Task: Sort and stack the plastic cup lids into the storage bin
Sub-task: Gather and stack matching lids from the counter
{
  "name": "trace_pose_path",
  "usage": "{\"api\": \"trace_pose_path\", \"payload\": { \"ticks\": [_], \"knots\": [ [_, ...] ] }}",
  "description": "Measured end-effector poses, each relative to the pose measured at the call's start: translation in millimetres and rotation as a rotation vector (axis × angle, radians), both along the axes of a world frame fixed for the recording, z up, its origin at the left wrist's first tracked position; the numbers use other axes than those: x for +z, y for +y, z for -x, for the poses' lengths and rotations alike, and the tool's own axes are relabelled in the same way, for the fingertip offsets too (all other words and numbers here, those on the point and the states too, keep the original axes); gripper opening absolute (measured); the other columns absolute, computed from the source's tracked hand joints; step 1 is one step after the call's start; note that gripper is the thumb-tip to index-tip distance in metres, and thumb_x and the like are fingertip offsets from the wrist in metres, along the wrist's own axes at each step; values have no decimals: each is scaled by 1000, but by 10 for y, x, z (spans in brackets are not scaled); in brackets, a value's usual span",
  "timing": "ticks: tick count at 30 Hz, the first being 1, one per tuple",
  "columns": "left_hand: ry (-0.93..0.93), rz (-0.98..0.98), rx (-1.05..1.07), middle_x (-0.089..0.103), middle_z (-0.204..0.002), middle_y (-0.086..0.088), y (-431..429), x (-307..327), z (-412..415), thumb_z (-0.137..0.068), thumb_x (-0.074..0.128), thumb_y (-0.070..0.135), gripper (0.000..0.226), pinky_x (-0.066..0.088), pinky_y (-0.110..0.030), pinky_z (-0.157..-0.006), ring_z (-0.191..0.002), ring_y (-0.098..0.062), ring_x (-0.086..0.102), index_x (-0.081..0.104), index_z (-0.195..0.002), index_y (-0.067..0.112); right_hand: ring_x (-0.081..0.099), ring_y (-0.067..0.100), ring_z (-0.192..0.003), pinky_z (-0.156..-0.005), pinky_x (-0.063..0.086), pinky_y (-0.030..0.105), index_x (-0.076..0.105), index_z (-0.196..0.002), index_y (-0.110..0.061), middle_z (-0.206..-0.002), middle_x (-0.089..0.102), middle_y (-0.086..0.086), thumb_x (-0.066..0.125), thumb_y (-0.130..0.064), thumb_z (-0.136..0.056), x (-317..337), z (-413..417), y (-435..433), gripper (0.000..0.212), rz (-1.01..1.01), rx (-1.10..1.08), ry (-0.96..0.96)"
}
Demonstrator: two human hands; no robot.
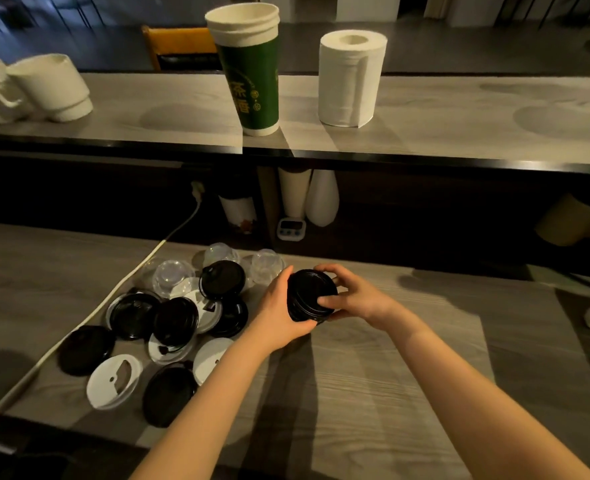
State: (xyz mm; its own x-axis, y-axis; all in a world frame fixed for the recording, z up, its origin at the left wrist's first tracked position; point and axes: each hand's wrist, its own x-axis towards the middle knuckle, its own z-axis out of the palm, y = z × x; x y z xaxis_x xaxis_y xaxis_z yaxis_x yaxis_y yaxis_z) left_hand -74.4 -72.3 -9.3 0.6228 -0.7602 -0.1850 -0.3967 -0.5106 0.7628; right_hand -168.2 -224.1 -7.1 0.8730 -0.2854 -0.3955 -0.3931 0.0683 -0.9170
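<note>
A short stack of black lids (308, 293) is held just above the wooden counter (407, 375), tilted toward me. My left hand (279, 306) cups its left side and underside. My right hand (350, 294) grips its right rim with thumb in front and fingers over the top. To the left lies a loose heap of lids: several black lids (175, 320), white lids (113, 381) and clear dome lids (172, 275). No storage bin is in view.
A white cable (89, 317) runs along the left of the heap. On the raised shelf stand stacked green paper cups (252, 81), a paper towel roll (350, 77) and white cup stacks lying down (51, 86). A small timer (290, 229) sits below.
</note>
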Motion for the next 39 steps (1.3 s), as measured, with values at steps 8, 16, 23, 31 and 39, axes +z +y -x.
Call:
{"api": "trace_pose_path", "payload": {
  "ticks": [8, 16, 23, 31, 39],
  "knots": [
    [259, 189, 138, 41, -141, -5, 174, -70, -58, -86, 59, -1, 68, 36, -26, -103, -128, -14, 41, 25, -142, 16, 57, 31, -106, -75, 58, 37, 46, -127, -24, -109, 49, 3, 68, -1, -81, -51, -36, 192, 56, 80, -35, 15],
    [304, 176, 202, 43, -140, -7, 311, -218, -78, -90, 54, 0, 56, 35, -22, -99, -128, -21, 42, 32, -139, 17, 60, 15, -79, -60, 56, 27, 47, -108, -11, -93, 56, 7, 59, -9, -91, -137, -127, 317, 21, -9, -117, 77],
    [249, 171, 289, 47, -132, -4, 486, -266, -156, -91, 54, 3, 50, 37, -25, -99, -116, -12, 44, 37, -137, 13, 60, 14, -76, -55, 56, 25, 44, -109, -9, -91, 54, 2, 60, -10, -91, -229, -276, 552, 24, -23, -175, 67],
    [-198, -403, 648, 16, -154, -15, 995, -250, -811, -86, 59, 43, 81, 27, -47, -109, -141, -33, 12, 17, -147, 8, 63, 23, -93, -69, 59, 36, 47, -96, -15, -102, 60, 5, 63, -11, -88, -231, -286, 558, 19, -81, -272, 62],
    [-162, -580, 611, 15, -154, -16, 1055, -315, -929, -89, 53, 45, 77, 26, -48, -107, -139, -35, 14, 14, -147, 14, 64, 19, -89, -75, 58, 40, 44, -101, -10, -100, 63, 4, 64, -9, -87, -216, -271, 588, 24, -108, -318, 79]
  ]
}}
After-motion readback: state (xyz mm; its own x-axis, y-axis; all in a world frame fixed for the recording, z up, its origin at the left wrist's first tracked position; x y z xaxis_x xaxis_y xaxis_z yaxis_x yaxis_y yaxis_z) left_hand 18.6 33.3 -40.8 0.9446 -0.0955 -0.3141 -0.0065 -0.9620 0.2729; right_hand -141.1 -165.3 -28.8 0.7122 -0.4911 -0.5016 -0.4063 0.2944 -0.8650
